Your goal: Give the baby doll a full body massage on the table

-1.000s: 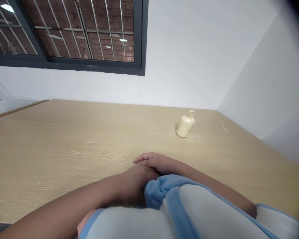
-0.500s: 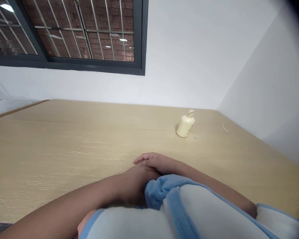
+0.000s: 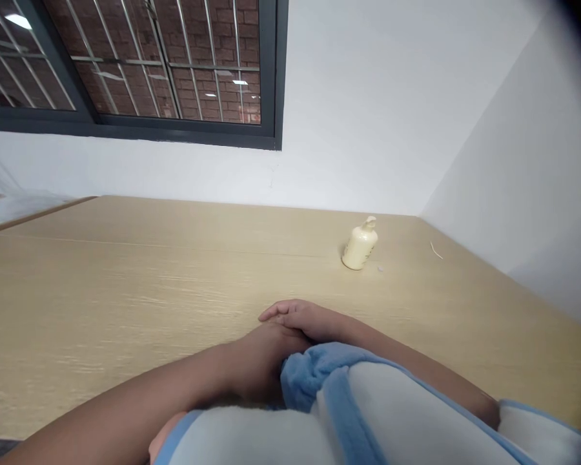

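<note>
My left hand (image 3: 260,359) rests near the front edge of the table, with its fingers hidden beneath my other hand and the blue bow. Across it lies my right hand (image 3: 304,318), fingers stretched out towards the left and nothing visible in them. Close by both hands, a blue fabric bow (image 3: 303,378) hangs on the front of my white garment (image 3: 407,413). Farther back and to the right of my hands, a cream pump bottle (image 3: 359,247) stands upright on the table; neither hand touches it.
The light wood table (image 3: 140,290) reaches back to a white wall (image 3: 368,116). A small pale bit (image 3: 380,268) lies beside the bottle, and a thin pale strip (image 3: 436,250) is farther right. A dark-framed barred window (image 3: 184,129) sits above; translucent plastic (image 3: 24,205) shows at left.
The whole view has shifted very slightly, so things appear a little lower. My hands and the bottle keep their places.
</note>
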`<state>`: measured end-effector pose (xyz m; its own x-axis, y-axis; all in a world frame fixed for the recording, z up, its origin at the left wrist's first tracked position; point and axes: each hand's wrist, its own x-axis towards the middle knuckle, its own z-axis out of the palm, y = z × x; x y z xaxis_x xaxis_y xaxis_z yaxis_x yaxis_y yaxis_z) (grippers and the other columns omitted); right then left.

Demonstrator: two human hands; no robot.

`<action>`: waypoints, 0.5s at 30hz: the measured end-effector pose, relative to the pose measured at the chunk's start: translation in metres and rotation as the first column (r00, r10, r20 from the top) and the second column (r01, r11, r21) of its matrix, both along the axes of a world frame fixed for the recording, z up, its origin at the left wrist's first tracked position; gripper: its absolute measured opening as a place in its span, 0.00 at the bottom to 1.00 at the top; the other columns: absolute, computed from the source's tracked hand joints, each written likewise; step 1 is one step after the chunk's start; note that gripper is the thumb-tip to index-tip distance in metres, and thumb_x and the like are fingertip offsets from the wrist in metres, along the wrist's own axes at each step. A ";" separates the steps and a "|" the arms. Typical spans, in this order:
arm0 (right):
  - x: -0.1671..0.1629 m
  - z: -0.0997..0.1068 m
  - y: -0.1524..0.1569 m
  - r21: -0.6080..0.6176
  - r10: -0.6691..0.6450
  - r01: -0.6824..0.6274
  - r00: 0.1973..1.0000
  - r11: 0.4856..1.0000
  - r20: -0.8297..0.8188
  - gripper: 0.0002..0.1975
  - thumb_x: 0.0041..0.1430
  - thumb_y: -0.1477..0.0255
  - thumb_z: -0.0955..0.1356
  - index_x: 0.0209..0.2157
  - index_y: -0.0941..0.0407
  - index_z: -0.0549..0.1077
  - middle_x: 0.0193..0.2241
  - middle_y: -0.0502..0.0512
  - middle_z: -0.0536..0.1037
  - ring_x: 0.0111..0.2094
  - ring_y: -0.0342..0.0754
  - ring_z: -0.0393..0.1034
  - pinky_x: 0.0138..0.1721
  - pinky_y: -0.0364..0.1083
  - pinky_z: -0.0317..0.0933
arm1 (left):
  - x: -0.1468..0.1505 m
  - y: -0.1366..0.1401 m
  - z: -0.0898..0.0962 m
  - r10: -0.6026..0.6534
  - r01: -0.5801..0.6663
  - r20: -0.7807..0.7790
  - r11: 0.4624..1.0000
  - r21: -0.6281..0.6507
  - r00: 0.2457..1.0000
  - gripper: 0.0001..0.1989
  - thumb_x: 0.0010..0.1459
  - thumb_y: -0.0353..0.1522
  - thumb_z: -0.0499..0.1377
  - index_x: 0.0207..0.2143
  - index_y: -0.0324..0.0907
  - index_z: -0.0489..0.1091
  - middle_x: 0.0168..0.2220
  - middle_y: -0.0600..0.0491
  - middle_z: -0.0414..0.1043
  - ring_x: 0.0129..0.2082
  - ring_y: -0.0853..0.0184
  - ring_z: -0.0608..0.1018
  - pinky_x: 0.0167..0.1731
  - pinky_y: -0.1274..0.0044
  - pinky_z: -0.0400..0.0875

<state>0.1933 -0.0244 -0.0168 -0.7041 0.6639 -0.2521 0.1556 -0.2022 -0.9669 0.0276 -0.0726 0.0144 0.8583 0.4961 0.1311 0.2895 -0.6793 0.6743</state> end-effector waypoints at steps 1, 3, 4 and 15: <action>0.000 0.000 0.000 0.005 -0.002 0.002 1.000 1.000 0.002 0.16 0.60 0.68 0.68 0.50 0.53 0.76 0.47 0.56 0.78 0.48 0.50 0.72 0.51 0.51 0.63 | 0.000 0.000 0.000 -0.020 0.020 -0.002 1.000 -0.008 1.000 0.19 0.50 0.30 0.64 0.47 0.49 0.78 0.43 0.56 0.80 0.39 0.63 0.80 0.38 0.76 0.70; -0.001 -0.001 -0.001 0.012 -0.012 0.012 1.000 1.000 0.006 0.16 0.60 0.67 0.68 0.50 0.53 0.76 0.47 0.56 0.78 0.48 0.51 0.73 0.51 0.51 0.63 | -0.002 0.000 0.000 -0.055 0.054 -0.013 0.998 -0.012 0.998 0.20 0.52 0.30 0.63 0.48 0.49 0.77 0.45 0.55 0.80 0.41 0.63 0.80 0.40 0.75 0.70; -0.001 -0.001 -0.001 0.012 -0.017 0.017 1.000 1.000 0.007 0.17 0.59 0.67 0.68 0.50 0.54 0.76 0.47 0.56 0.79 0.48 0.51 0.73 0.51 0.51 0.63 | -0.002 0.000 0.000 -0.054 0.053 -0.022 0.999 -0.008 0.998 0.18 0.52 0.30 0.63 0.47 0.49 0.77 0.44 0.55 0.80 0.40 0.63 0.80 0.39 0.75 0.70; 0.001 -0.006 -0.003 0.389 -0.126 0.082 0.988 0.918 0.089 0.14 0.64 0.63 0.66 0.48 0.50 0.77 0.47 0.53 0.78 0.49 0.51 0.72 0.52 0.51 0.63 | -0.002 0.004 -0.012 -0.049 0.057 -0.059 0.987 0.153 0.997 0.11 0.48 0.31 0.64 0.37 0.46 0.78 0.35 0.56 0.80 0.29 0.67 0.77 0.30 0.77 0.66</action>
<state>0.1938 -0.0270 -0.0232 -0.6081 0.7930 -0.0358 0.2638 0.1593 -0.9513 0.0257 -0.0685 0.0028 0.8909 0.4270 0.1546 0.2840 -0.7895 0.5441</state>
